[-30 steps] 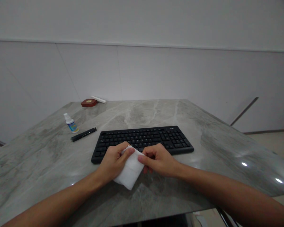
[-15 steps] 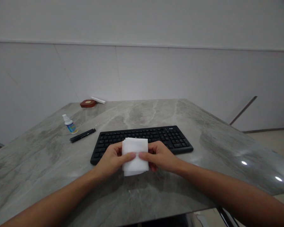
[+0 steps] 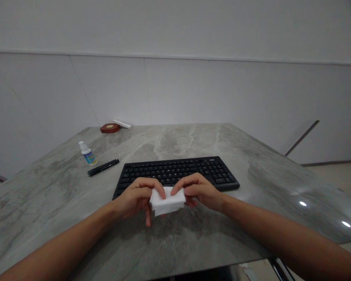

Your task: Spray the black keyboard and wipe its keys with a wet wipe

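Note:
Between my two hands is a folded white tissue (image 3: 168, 203), several layers thick, held in front of the keyboard's near edge. My left hand (image 3: 137, 197) grips its left side, with the index finger bent over the top and another finger hanging below. On the right side, my right hand (image 3: 200, 191) pinches it, index finger likewise on the upper face. A black keyboard (image 3: 178, 168) lies just beyond, its lower left part covered by my hands.
Left of the keyboard are a black pen-like object (image 3: 103, 168) and a small white spray bottle (image 3: 88, 153) with a blue label. A reddish-brown box (image 3: 110, 128) and a white strip (image 3: 123, 124) rest at the back of the grey marble-patterned table (image 3: 266, 195).
The tissue has gone from a taller upright square to a shorter shape, its top folded or tipped down. My index fingers have come over its top, and a left finger now hangs below.

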Action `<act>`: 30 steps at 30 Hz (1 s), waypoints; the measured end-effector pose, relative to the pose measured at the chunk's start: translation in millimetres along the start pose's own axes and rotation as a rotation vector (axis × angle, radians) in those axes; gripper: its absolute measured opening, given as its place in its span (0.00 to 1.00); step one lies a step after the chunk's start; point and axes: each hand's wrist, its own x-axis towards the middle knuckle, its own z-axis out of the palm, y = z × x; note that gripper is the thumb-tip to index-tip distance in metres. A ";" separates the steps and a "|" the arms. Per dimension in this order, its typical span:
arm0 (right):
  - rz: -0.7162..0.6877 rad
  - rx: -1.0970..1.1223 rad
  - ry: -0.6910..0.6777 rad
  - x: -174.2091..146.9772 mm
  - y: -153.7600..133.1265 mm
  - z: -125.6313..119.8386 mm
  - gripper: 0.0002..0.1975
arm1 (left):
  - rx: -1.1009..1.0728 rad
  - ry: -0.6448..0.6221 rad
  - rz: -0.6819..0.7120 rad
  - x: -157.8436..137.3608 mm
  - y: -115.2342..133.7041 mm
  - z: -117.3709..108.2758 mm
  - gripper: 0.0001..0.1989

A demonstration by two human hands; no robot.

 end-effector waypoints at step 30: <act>-0.061 -0.630 0.136 -3.2 -1.8 23.6 0.10 | 1.256 0.312 0.448 8.7 -20.6 19.1 0.10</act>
